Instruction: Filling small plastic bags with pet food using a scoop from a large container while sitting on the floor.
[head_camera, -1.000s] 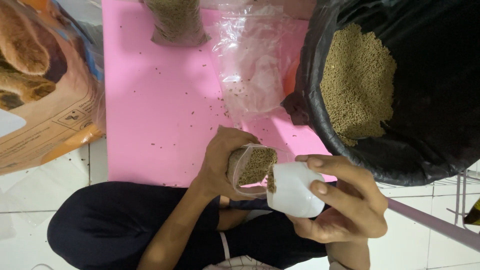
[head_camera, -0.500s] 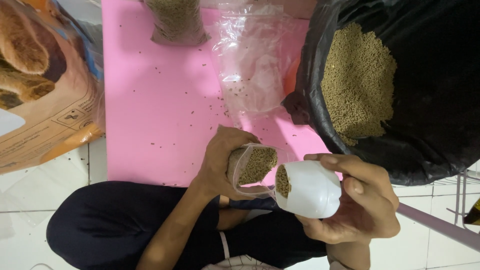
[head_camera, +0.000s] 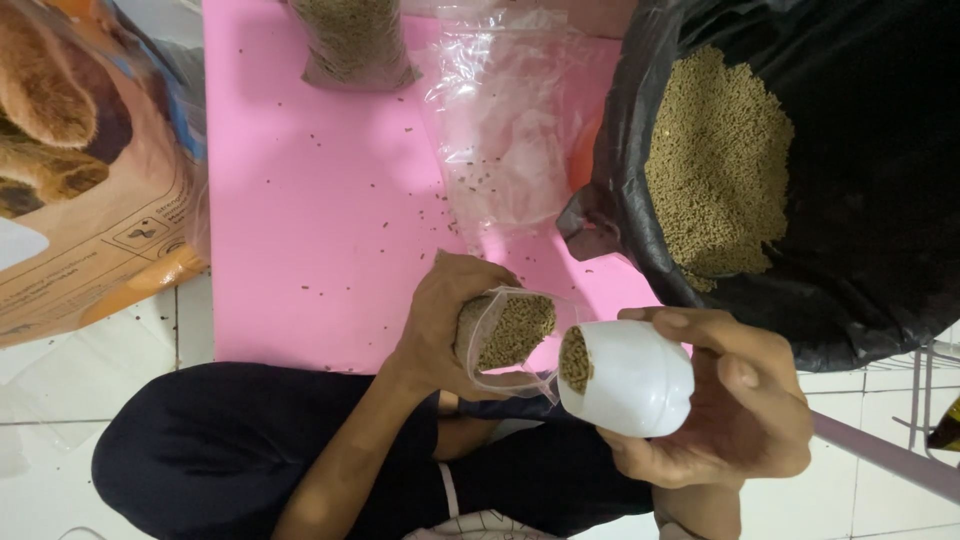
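Note:
My left hand (head_camera: 445, 320) grips a small clear plastic bag (head_camera: 508, 330) partly filled with brown pellets, its mouth facing right. My right hand (head_camera: 735, 405) holds a white cup (head_camera: 630, 378) tipped sideways, its pellet-filled opening right at the bag's mouth. Both are held above my lap, at the near edge of a pink mat (head_camera: 320, 220).
A large black bag (head_camera: 850, 180) of the same pellets lies open at the right. Empty clear bags (head_camera: 510, 130) lie on the mat, and a filled one (head_camera: 355, 40) stands at its far edge. A large printed feed sack (head_camera: 85, 170) lies at the left. Loose pellets dot the mat.
My right hand has turned the white cup onto its side, bringing its open end round to the mouth of the small bag. My left hand has stayed put.

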